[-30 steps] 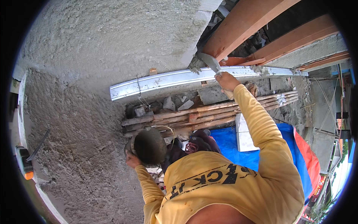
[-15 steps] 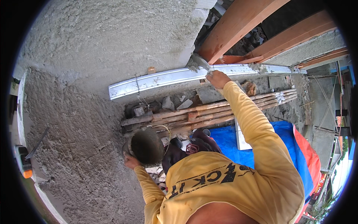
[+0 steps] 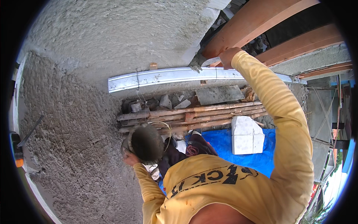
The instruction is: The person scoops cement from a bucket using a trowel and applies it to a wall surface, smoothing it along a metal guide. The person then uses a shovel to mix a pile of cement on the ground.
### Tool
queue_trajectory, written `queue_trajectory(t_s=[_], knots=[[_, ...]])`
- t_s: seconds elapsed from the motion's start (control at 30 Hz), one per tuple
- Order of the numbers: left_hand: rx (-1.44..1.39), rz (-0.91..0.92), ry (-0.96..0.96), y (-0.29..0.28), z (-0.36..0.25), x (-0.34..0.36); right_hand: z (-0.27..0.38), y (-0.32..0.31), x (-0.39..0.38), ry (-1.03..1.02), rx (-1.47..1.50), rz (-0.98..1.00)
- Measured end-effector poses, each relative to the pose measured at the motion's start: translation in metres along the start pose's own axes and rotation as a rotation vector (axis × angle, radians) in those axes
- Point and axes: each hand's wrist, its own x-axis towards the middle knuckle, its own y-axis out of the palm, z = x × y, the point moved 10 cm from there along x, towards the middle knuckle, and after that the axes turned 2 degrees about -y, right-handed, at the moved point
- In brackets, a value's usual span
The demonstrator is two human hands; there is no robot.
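Observation:
My left hand [image 3: 130, 158] grips the side of a dark mortar-smeared bucket [image 3: 147, 145] in front of my body; its inside is in shadow. My right hand [image 3: 228, 58] is raised by the reddish-brown wooden frame, closed around a trowel [image 3: 212, 62] whose handle is hidden in my fist. Wet grey mortar [image 3: 196, 62] clings around the blade's tip, at the corner of the plastered wall [image 3: 123, 37]. Just below the trowel runs a long silvery metal straightedge [image 3: 160, 79], bound with thin wire along the wall's lower edge.
Several wooden poles [image 3: 171, 114] lie below the straightedge, beside broken rubble and a flat grey slab [image 3: 219, 95]. A white block [image 3: 247, 135] rests on a blue tarp [image 3: 220, 143]. Thick reddish-brown timbers [image 3: 257, 22] slant at upper right. A dark, orange-tipped tool [image 3: 17, 151] sits at far left.
My right hand has risen from the straightedge toward the wooden frame, and the trowel has turned. More of the white block shows. My left hand still holds the bucket in nearly the same place.

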Motion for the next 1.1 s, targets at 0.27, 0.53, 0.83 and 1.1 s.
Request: queue_trajectory(t_s=[0.27, 0.53, 0.83, 1.1], knots=[[0.088, 0.000, -0.067, 0.003, 0.038, -0.003, 0.020, 0.001, 0.044, -0.060, 0.208, 0.094], [0.076, 0.012, -0.090, -0.001, 0.010, -0.018, 0.018, -0.012, 0.036, -0.097, 0.252, 0.005], [0.088, 0.019, -0.090, 0.008, 0.000, -0.020, -0.005, 0.001, -0.039, -0.161, 0.457, -0.150], [0.110, 0.226, -0.028, 0.095, -0.025, -0.036, 0.016, 0.158, -0.149, -0.089, 1.208, -0.152]])
